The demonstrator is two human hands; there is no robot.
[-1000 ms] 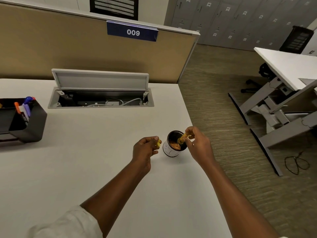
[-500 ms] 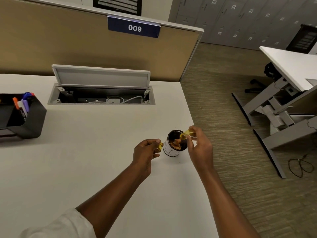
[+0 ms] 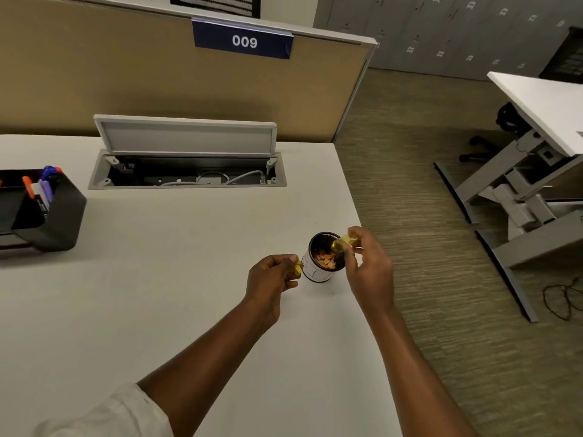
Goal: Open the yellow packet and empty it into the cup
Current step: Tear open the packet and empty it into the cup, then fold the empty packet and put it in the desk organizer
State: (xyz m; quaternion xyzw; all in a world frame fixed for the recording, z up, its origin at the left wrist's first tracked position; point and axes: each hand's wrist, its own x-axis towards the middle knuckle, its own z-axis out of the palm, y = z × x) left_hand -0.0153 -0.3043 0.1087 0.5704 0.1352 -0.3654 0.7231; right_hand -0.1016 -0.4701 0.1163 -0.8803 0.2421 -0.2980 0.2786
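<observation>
Right hand [image 3: 369,272] pinching the yellow packet [image 3: 344,241], tilted over the rim of the cup [image 3: 315,269]; left hand [image 3: 271,277] clenched on a torn-off yellow scrap [image 3: 297,268] just beside the cup wall. Probably light, thin, crinkly and slick: best gripped at the sealed end, squeezed downward. Compared with a second ago, packet raised slightly toward the far rim, cup unmoved on the desk [image 3: 157,263].
</observation>
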